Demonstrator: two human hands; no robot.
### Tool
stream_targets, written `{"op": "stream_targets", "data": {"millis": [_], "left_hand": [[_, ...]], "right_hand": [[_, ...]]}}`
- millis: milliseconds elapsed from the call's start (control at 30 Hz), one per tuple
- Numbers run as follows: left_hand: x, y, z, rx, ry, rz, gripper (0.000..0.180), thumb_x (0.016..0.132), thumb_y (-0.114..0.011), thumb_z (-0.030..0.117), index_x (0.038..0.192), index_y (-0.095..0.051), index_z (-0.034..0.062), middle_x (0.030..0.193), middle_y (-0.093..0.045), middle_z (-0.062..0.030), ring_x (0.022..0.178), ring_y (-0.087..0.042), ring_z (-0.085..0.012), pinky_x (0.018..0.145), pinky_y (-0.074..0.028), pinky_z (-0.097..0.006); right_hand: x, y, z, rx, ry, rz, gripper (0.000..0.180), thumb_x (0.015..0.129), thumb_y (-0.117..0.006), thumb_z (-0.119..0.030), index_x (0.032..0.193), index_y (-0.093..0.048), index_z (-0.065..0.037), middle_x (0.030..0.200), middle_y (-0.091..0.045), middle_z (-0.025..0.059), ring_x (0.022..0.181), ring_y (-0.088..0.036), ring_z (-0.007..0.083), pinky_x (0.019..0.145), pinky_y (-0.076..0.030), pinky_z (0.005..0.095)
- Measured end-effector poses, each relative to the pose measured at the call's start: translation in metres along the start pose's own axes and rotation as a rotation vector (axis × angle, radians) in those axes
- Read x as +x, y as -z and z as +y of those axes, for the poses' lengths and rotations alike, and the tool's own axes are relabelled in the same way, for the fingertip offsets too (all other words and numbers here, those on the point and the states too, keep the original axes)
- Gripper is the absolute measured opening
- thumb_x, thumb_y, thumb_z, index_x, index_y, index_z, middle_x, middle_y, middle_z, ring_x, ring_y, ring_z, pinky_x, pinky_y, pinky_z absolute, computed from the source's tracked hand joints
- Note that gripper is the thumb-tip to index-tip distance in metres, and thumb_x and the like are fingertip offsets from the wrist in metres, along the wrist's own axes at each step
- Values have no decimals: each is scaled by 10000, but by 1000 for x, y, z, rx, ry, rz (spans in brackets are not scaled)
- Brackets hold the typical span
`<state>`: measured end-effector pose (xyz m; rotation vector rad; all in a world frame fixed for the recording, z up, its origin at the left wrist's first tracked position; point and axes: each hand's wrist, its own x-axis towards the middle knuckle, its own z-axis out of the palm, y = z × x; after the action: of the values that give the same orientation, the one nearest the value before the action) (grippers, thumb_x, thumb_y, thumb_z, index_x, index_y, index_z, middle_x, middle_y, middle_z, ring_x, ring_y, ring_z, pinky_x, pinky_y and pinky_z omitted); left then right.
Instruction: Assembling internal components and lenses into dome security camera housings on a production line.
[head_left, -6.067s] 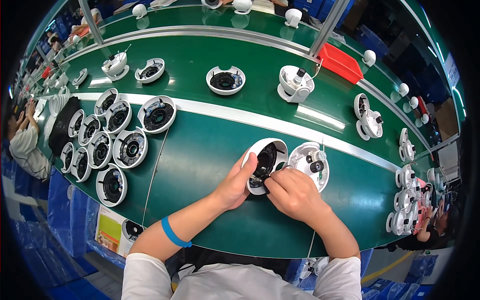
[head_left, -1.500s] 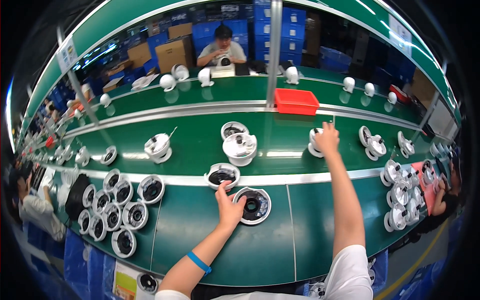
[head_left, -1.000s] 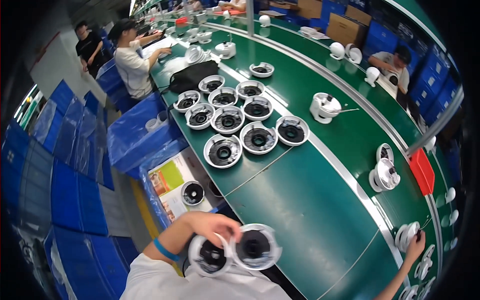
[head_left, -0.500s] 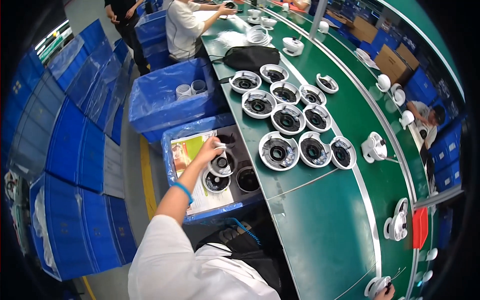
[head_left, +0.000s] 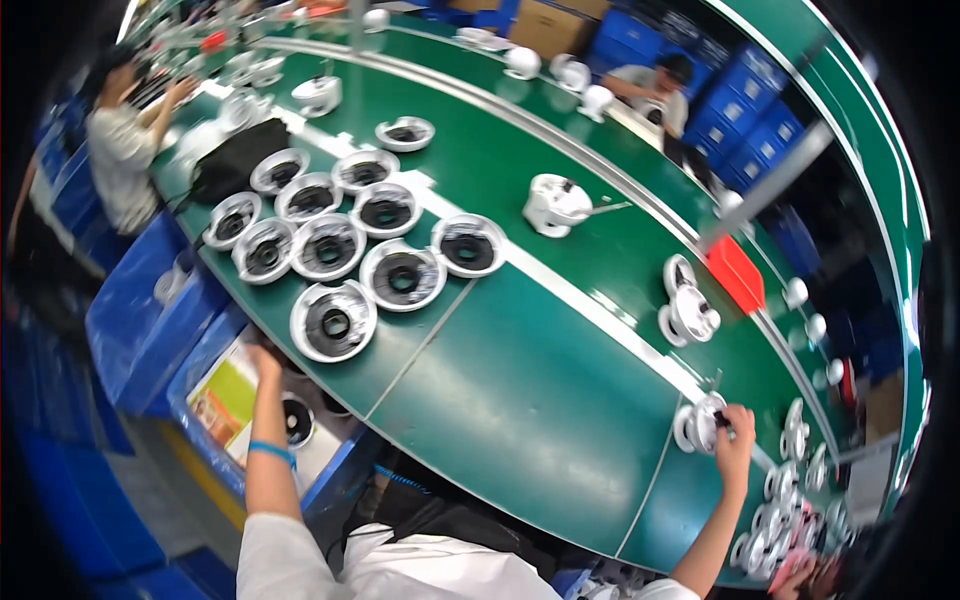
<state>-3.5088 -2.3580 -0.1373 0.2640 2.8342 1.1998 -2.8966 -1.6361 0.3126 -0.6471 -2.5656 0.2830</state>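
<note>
My left hand reaches down into a blue plastic-lined bin beside the table. Its fingers are blurred and partly hidden, so what they hold, if anything, cannot be made out. Near it in the bin lies a round white-rimmed part with a black inside, on a printed sheet. Over at the right, my right hand is closed on the black top of a white plastic assembly with round ends, which stands on the green table. Several white round housings with black inner rings sit grouped on the table at left.
A black cloth bag lies behind the housings. More white assemblies stand along the green conveyor. A red tray is at the right rail. A co-worker sits at far left, and another person's hand shows at lower right.
The view has swung to the right. My left hand held up a white round part over the bin before; now it is lower there. More of my right arm shows, its hand still at the white assembly.
</note>
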Motion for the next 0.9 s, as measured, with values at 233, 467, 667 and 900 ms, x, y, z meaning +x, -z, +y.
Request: {"op": "stream_targets", "data": {"millis": [233, 467, 667, 900], "left_hand": [[-180, 14, 256, 389, 323, -77, 927, 954, -634, 591, 1557, -380, -65, 1543, -463, -323, 1431, -447, -474, 1197, -355, -490], [-263, -26, 285, 308, 305, -119, 851, 915, -761, 366, 1547, -394, -71, 1454, -494, -380, 1389, -461, -509, 1194, -361, -495], [-280, -28, 401, 208, -49, 631, 562, 1001, -658, 186, 1480, -474, -44, 1446, -530, -273, 1367, -478, -434, 1186, -337, -496], [-296, -56, 685, -949, -156, 37, 140, 1059, -576, 170, 1103, -635, 51, 960, -637, -39, 798, -607, -141, 661, -481, -272]], "right_hand": [[26, 93, 77, -95, -13, -45, 266, 752, -605, 93, 991, -678, 0, 1075, -703, 128, 1054, -587, 352, 938, -464, 428], [50, 128, 114, 120, -160, -72, 366, 794, -623, 56, 1149, -698, 9, 1083, -716, 151, 1017, -639, 319, 879, -515, 398], [57, 126, 145, 200, -158, -164, 315, 818, -611, 41, 1115, -717, 43, 1000, -732, 215, 833, -717, 356, 745, -570, 418], [70, 132, 125, 204, -142, -225, 193, 838, -617, 9, 997, -723, 37, 907, -727, 212, 784, -692, 395, 721, -557, 437]]}}
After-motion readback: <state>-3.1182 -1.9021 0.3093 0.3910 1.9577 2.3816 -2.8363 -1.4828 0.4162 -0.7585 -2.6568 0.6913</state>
